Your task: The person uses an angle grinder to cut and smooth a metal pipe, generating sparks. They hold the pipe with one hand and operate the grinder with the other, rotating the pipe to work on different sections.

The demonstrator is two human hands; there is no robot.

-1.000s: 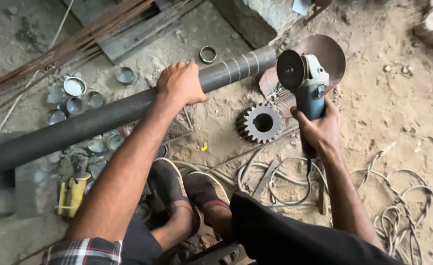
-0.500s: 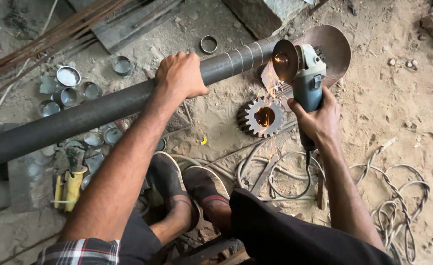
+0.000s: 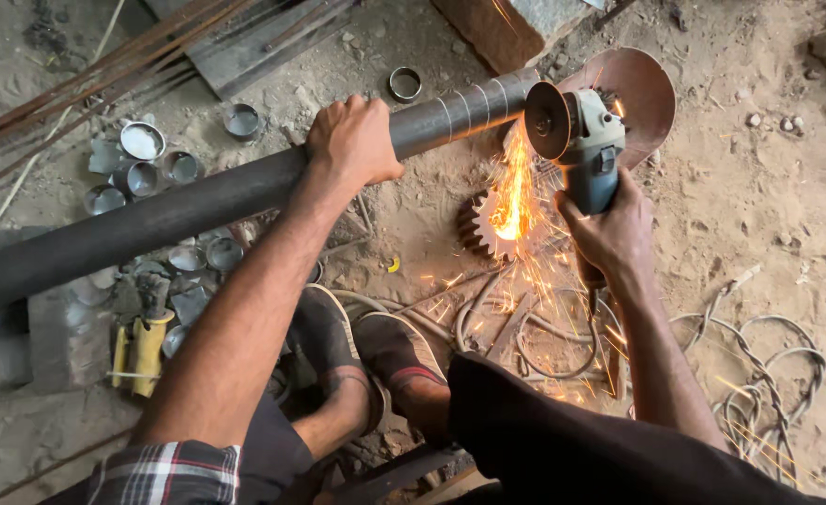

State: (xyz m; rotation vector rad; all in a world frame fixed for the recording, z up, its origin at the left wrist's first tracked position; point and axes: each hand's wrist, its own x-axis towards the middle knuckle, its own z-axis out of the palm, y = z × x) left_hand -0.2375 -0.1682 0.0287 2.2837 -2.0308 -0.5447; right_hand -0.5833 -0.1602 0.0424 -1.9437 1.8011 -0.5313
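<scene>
My left hand (image 3: 352, 140) grips a long dark steel pipe (image 3: 179, 210) that runs across the ground from lower left to upper right. Pale lines ring the pipe near its right end. My right hand (image 3: 609, 234) holds a blue-grey angle grinder (image 3: 581, 140), and its disc (image 3: 546, 120) touches the pipe's right end. Orange sparks (image 3: 514, 192) stream down from the cut over a rusty gear wheel (image 3: 480, 229) on the ground.
Several short cut pipe rings (image 3: 142, 140) lie left of the pipe. A yellow-handled tool (image 3: 142, 341) lies at lower left. Cables (image 3: 759, 374) coil on the dirt at right. Rebar rods (image 3: 104, 65) and a metal plate sit at top left. My sandalled feet (image 3: 376, 351) are below the pipe.
The grinder disc has come against the pipe's end and the sparks have grown from a faint glow to a strong stream. My left hand stays on the pipe.
</scene>
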